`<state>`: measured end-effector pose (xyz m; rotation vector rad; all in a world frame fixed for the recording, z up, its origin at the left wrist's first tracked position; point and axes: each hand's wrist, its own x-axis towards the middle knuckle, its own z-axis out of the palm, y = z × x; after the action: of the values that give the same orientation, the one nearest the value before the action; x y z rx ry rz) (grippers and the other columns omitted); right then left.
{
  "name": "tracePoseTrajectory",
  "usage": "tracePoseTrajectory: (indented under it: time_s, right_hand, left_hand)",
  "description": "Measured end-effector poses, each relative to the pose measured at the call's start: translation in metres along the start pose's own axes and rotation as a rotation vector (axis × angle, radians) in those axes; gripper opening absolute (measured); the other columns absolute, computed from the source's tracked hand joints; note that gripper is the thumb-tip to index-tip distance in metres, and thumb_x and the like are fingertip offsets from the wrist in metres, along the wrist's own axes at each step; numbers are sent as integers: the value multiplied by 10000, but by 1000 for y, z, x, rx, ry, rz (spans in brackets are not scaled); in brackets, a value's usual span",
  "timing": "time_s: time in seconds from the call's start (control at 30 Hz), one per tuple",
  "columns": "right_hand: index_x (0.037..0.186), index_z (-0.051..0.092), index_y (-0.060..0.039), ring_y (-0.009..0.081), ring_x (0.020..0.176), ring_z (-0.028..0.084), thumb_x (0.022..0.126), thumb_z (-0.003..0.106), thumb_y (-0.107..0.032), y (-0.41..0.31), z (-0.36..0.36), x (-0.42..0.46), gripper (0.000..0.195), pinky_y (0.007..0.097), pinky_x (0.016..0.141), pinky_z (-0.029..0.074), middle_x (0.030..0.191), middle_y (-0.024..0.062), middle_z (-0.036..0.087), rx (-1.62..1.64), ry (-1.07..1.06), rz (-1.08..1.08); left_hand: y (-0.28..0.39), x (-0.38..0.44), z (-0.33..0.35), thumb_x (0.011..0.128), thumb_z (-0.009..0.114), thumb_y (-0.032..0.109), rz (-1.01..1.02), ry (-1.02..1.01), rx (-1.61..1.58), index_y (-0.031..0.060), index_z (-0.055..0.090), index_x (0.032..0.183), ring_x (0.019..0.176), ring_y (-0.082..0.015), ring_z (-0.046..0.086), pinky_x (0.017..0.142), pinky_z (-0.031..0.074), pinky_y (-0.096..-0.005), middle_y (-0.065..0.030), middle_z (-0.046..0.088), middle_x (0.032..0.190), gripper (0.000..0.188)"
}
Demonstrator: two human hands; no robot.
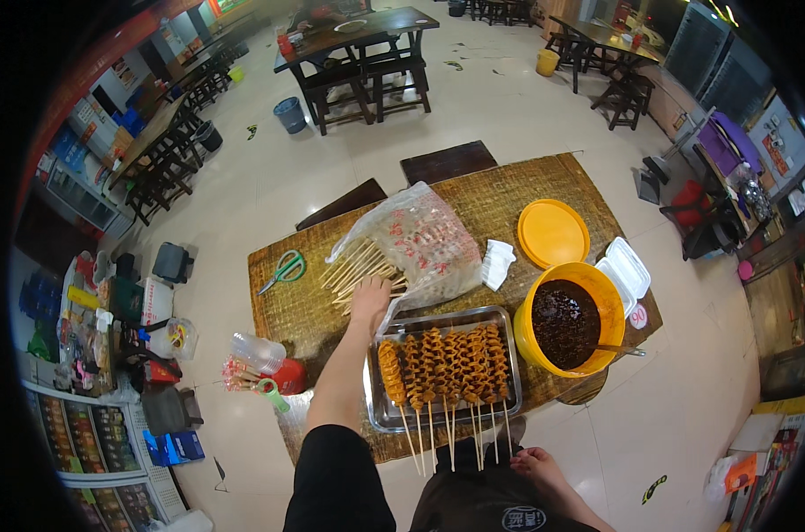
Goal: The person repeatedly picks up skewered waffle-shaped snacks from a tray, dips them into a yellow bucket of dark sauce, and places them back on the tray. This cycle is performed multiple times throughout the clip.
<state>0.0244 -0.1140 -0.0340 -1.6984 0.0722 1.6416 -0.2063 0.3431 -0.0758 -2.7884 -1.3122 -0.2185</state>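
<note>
My left hand [370, 299] lies over a bundle of bare wooden skewer ends [356, 269] that stick out of a clear plastic bag [425, 243] with red print. Its fingertips are hidden among the sticks, so their grip is unclear. Just below it, a steel tray [515, 399] holds several spiral-cut food skewers [452, 366] coated in brown sauce, sticks overhanging the near edge. My right hand [538, 465] is at the table's near side, fingers curled by the rightmost stick end. Whether it pinches that stick cannot be made out.
A yellow bucket [523, 332] of dark sauce with a utensil stands right of the tray. Its yellow lid [553, 233], white tissues [499, 263] and a foam box [632, 266] are near it. Green-handled scissors [286, 269] and a red container [290, 378] sit at left.
</note>
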Motion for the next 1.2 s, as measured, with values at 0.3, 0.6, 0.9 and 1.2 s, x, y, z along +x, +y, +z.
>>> tracePoseTrajectory:
  time_s: [0.3, 0.6, 0.9, 1.2]
  right_hand:
    - [997, 523, -50, 153, 823, 616, 952, 498, -200, -1, 10, 12, 158, 280, 753, 493, 968, 99, 643, -20, -35, 2]
    - [997, 511, -31, 165, 809, 617, 947, 500, -171, -9, -1, 9, 150, 276, 730, 495, 949, 117, 638, 0, -2, -18]
    - [985, 512, -39, 201, 793, 620, 928, 519, -160, -4, -5, 14, 134, 297, 721, 502, 938, 118, 643, 46, -23, -3]
    - [970, 529, -80, 147, 754, 615, 937, 500, -167, -2, -21, 20, 98, 268, 679, 482, 911, 81, 651, 47, -62, -73]
  left_hand:
    - [0, -1, -3, 844, 510, 115, -231, -250, -79, 46, 539, 1017, 778, -333, 645, 629, 540, -415, -184, 507, 1075, 188]
    - [24, 7, -46, 770, 544, 133, -99, -43, -78, 70, 528, 791, 701, -285, 604, 579, 470, -408, -77, 603, 770, 68]
    - [38, 14, -142, 753, 552, 96, 91, 168, 127, 75, 563, 793, 655, -255, 619, 541, 483, -380, -96, 601, 726, 47]
    - [1, -41, -165, 789, 541, 109, -390, 71, 139, 99, 597, 811, 677, -270, 642, 556, 496, -389, -123, 616, 715, 61]
